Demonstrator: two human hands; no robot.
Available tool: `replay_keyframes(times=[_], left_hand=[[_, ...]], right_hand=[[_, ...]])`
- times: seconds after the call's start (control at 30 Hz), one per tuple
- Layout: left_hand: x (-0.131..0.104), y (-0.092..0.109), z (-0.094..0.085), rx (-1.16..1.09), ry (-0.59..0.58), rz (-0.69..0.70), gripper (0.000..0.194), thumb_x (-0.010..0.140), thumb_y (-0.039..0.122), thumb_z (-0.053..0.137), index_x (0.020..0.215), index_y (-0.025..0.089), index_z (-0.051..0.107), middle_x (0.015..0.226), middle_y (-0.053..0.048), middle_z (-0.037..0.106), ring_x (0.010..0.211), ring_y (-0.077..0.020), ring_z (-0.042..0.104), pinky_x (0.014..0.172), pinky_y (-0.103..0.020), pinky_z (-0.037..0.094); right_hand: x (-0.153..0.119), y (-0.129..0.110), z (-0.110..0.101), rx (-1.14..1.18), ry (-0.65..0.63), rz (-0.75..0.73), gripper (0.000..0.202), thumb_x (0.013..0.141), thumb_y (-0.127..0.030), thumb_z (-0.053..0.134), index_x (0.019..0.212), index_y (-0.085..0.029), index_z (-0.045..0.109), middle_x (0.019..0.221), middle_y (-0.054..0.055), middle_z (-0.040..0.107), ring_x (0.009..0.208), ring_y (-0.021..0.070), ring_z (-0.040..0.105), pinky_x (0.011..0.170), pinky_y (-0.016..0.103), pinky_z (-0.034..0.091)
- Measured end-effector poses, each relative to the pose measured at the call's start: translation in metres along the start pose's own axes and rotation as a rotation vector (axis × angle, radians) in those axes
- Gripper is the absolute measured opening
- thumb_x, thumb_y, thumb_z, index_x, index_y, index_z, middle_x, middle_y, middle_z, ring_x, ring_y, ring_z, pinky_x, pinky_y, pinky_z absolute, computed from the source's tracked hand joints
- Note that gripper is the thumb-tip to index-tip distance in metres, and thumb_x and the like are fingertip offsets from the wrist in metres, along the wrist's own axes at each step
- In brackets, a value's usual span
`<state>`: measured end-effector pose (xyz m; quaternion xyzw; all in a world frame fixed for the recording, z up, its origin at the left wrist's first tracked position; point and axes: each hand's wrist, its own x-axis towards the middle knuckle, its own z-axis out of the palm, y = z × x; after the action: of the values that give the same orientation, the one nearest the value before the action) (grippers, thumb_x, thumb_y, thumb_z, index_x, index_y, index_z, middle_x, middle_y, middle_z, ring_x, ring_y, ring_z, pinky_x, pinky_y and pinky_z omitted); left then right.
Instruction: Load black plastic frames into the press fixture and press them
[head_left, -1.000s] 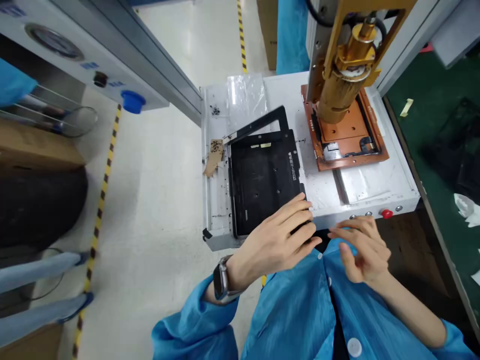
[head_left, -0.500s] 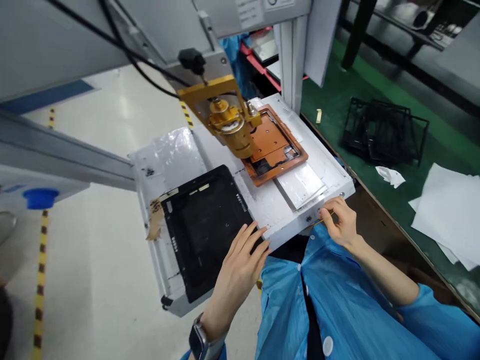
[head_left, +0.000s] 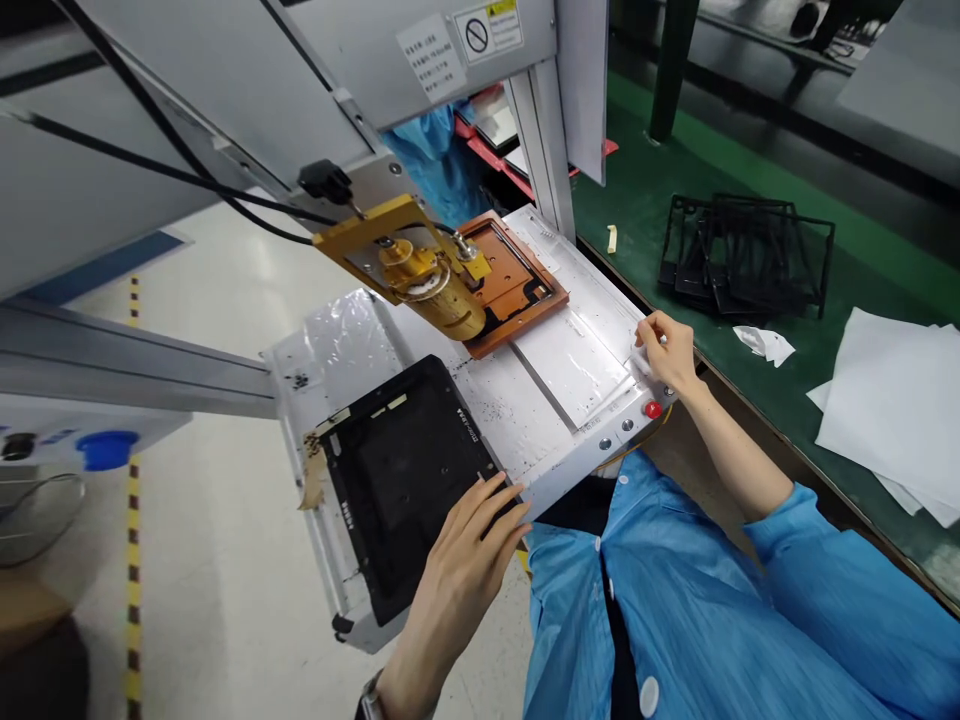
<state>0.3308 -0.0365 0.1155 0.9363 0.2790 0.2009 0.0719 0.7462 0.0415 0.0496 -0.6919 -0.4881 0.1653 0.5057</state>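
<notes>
The left hand (head_left: 459, 575), fingers extended and slightly apart, rests at the black tray (head_left: 409, 480)'s corner, presumably steadying it on the white machine base (head_left: 517, 425), while the right hand (head_left: 673, 352) curls over the base's edge, any grip there impossible to tell.

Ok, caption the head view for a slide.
Left hand at a black tray, right hand by the white worktop's edge, orange fixture beyond.

right hand (head_left: 666, 350) moving from over the red button (head_left: 652, 409) to just behind it, orange fixture (head_left: 517, 275) sliding farther back from the button, once-angled black frame (head_left: 431, 372) now lying squared over the black tray (head_left: 405, 480)
</notes>
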Motion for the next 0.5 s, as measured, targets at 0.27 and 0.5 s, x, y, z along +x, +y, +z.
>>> replay_keyframes(times=[0.27,0.5], left_hand=[[0.063,-0.002,-0.024,-0.102,-0.043,0.091,0.021,0.116,0.018,0.064,0.135,0.022,0.071,0.128,-0.006,0.085,0.132,-0.0258,0.08,0.116,-0.046,0.069],[0.169,-0.019,-0.015,-0.135,-0.217,0.174,0.027,0.119,0.032,0.058,0.131,0.018,0.077,0.125,-0.011,0.084,0.12,-0.0286,0.08,0.108,-0.047,0.068]], right_hand=[[0.01,0.02,0.006,0.058,-0.053,0.067,0.04,0.107,-0.049,0.057,0.081,-0.022,0.068,0.063,0.001,0.065,0.06,0.0163,0.055,0.074,0.035,0.046],[0.008,0.026,0.009,0.011,-0.056,0.026,0.041,0.106,-0.054,0.055,0.08,-0.023,0.065,0.069,0.003,0.067,0.068,0.0196,0.061,0.074,0.036,0.044]])
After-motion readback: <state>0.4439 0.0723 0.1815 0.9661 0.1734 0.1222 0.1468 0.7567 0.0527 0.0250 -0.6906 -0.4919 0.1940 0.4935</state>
